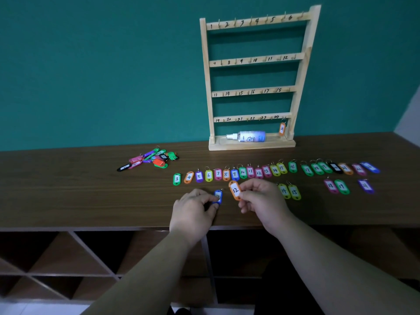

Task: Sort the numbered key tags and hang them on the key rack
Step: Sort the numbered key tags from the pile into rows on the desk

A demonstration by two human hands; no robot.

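I'm sorting | L hand pinching blue tag, nr unreadable | R hand pinching orange 12 tag, label up for reading | both at frame ctr, under sorted row | key rack upper right, only tag 24 hanging | unsorted pile ctr-left

Your bare hands and forearms
Your left hand and right hand are bare, and both forearms show uncovered all the way to the lower edge of view.
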